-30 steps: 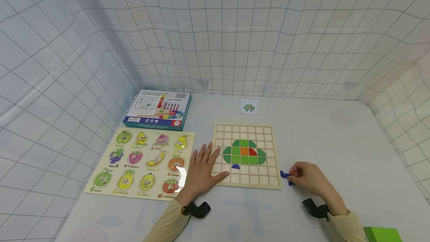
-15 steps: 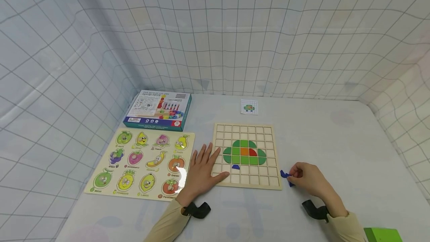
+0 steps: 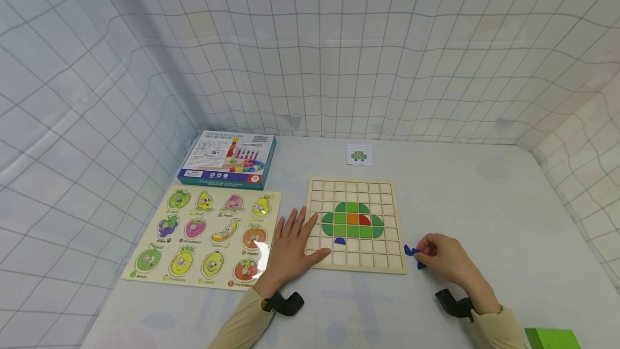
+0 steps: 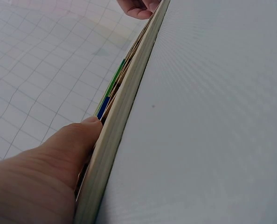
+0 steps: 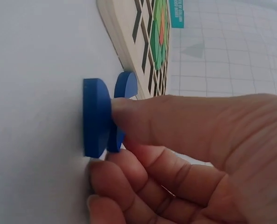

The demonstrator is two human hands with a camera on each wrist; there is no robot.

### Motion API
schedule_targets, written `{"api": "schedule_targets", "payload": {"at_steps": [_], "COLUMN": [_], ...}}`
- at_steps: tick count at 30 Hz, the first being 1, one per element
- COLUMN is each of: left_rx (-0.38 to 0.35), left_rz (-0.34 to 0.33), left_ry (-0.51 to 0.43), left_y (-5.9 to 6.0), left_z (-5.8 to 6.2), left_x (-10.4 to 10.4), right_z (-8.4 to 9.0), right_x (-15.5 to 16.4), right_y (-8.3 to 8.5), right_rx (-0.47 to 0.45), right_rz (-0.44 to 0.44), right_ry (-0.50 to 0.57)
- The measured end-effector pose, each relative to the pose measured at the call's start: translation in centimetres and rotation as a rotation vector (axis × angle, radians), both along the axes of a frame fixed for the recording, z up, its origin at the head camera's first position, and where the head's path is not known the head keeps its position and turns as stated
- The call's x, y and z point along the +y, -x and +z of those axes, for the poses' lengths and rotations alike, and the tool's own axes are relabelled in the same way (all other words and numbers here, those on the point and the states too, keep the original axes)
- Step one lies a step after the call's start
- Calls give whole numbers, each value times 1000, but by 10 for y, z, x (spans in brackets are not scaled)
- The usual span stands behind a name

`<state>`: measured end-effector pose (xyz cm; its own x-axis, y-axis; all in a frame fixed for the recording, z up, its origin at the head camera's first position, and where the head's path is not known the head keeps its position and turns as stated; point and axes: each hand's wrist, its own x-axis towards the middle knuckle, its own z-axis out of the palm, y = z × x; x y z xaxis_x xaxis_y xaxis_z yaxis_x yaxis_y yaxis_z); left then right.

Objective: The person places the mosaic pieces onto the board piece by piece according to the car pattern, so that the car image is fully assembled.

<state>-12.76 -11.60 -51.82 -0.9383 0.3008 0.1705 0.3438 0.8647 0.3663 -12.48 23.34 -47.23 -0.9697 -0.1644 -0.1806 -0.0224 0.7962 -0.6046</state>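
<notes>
A wooden grid board (image 3: 356,224) lies mid-table with a green shape, an orange and a red tile, and one blue piece (image 3: 340,241) set into it. My left hand (image 3: 290,246) lies flat on the board's left edge (image 4: 124,116), fingers spread, thumb (image 4: 78,135) on the front rim. My right hand (image 3: 443,256) sits just right of the board, fingers curled, pinching blue pieces (image 3: 411,252) that rest on the table. Up close, two blue rounded pieces (image 5: 99,116) stand side by side under my fingertips (image 5: 124,107), next to the board's edge (image 5: 124,42).
A fruit peg puzzle (image 3: 205,236) lies left of the board, a toy box (image 3: 227,159) behind it. A small pattern card (image 3: 359,154) sits beyond the board. A green block (image 3: 549,337) shows at the bottom right. Gridded fabric walls enclose the table.
</notes>
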Motion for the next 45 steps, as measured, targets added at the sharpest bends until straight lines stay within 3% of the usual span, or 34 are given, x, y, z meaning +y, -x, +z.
{"api": "schedule_targets", "payload": {"at_steps": [7,20,28,34,45], "left_rx": [2,-8,-1,-1,-12], "left_rz": [-1,6,5,2,1], "left_ry": [-4,0,12,10,12], "left_y": [0,1,1,1,2], "left_z": [1,-1,-2,-1,-3], "left_x": [0,0,0,0,-1], "right_z": [1,-2,-2,-1,-4], "right_x": [-2,-4,-9,-24,-69], "right_y": [0,-4,-4,-3,2], "right_rx": [16,35,193,287,219], "right_rz": [28,-39,-55,-1,137], "right_ry": [-22,4,32,118,196]}}
